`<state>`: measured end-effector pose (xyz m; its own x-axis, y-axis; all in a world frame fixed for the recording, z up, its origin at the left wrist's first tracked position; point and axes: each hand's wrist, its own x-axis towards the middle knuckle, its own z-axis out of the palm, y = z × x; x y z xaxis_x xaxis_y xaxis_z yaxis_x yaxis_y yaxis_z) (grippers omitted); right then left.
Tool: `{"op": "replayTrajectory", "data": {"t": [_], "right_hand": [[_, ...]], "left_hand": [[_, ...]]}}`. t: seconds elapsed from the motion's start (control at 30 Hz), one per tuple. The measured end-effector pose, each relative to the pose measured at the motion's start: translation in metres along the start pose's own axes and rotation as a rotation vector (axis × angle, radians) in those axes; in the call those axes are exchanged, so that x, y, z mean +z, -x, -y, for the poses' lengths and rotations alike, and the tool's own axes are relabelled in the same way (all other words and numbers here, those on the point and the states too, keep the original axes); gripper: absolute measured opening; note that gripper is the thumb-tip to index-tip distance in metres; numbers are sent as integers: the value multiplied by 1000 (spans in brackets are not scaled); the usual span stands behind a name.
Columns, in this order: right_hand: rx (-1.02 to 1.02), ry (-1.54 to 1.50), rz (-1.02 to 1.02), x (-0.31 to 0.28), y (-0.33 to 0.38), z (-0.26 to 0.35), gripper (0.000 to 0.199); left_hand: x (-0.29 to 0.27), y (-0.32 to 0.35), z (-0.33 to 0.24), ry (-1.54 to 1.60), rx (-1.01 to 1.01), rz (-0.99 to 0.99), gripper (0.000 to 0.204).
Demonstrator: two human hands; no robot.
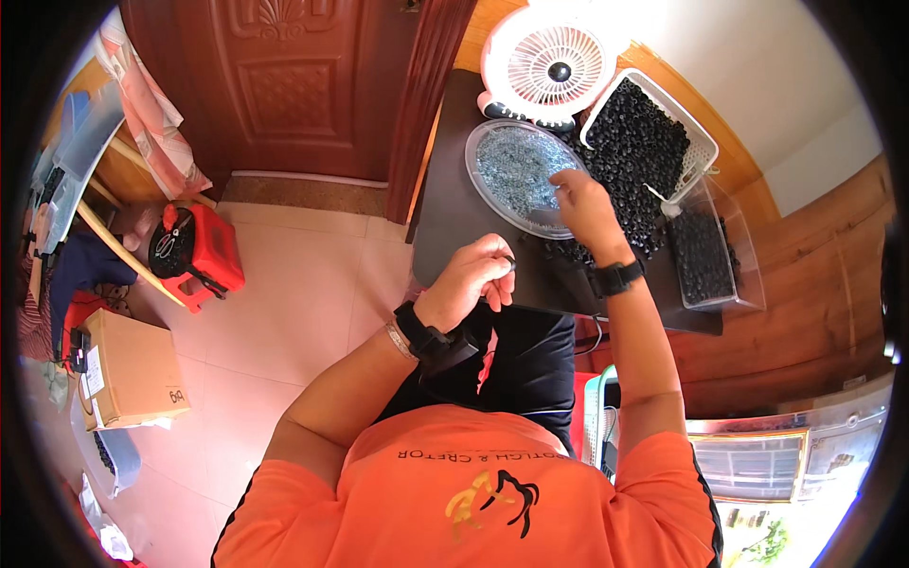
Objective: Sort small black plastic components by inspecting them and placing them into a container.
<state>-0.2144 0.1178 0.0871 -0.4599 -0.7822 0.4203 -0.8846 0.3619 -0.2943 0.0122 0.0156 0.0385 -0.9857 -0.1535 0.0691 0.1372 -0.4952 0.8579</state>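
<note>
My left hand [467, 286] is closed just off the near left edge of the dark table, thumb and fingertips pinching a small black piece [511, 262]. My right hand [589, 210] reaches over the right side of a round clear tray [471, 178] and has its fingers drawn together. Many tiny shiny metal pieces [516, 170] fill that tray, too small to tell their kind. Whatever lies between the right fingertips cannot be made out. Beside and behind the right hand, loose small black pieces [632, 204] are heaped on the table.
A white fan [559, 71] stands behind the tray. At the back right, a white basket [701, 142] lies tipped with black pieces spilling out. A clear bin [748, 275] of black pieces sits on the table's right. A red stool [216, 256] and cardboard box [137, 364] are left.
</note>
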Motion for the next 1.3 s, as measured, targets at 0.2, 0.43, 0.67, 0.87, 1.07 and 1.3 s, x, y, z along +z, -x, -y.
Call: {"op": "replayTrajectory", "data": {"t": [0.2,0.43,0.67,0.87,1.07,1.3], "right_hand": [[74,-254,-16,-11,6,-14,20],[198,-551,28,-11,15,-2,16],[277,-1010,47,-38,44,24,11],[132,-1139,80,-38,88,40,6],[-50,-837,-88,-33,108,48,2],[-143,-620,-175,-24,138,61,35]], "left_hand": [[7,1,-2,-69,-93,52,15],[7,2,-5,-72,-108,-6,18],[34,-2,8,-113,60,-141,26],[53,-17,11,-162,74,-45,31],[48,-14,18,-256,53,21,35],[52,0,16,-179,-18,-59,29]]}}
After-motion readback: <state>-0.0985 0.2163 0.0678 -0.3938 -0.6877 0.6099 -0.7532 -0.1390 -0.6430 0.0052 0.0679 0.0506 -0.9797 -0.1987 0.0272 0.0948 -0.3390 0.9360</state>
